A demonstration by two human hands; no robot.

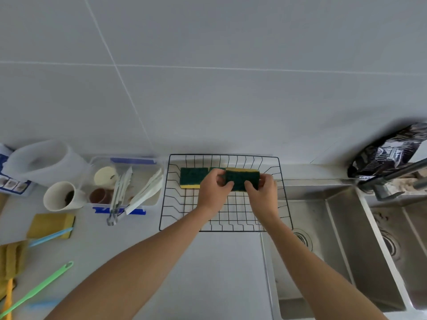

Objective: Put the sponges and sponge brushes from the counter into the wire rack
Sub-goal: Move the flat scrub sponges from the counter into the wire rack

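— So, nearest us, what's left on the counter [219, 273]?

— Down at the left edge, a green-handled brush [37, 289] lies on a slant, its looped end pointing up and to the right. Just beyond it a blue-handled sponge brush [49, 236] rests across a yellow sponge [52, 224], and an orange-handled brush [8, 294] with a mustard head sits at the very edge.

— And the hands?

— Both reach over the wire rack [225, 228], which stands between the clutter and the steel sink [342, 239]. They share one green-topped sponge [241, 180], held above the rack's far half.

— Which way does it run?

— Long axis left to right, along the back wall [208, 77], tipped so the dark scouring face looks toward us and the yellow edge shows on top.

— How is it gripped?

— The right hand [262, 189] pinches the right end, thumb on the front face, fingers wrapped behind. The left hand [213, 187] has its fingers curled at the left end; I can't tell how firmly it grips.

— Anything already in the rack?

— A second sponge [193, 179] lies flat at the far left, green side up, and a sliver of another green sponge [217, 169] peeks out behind the left hand.
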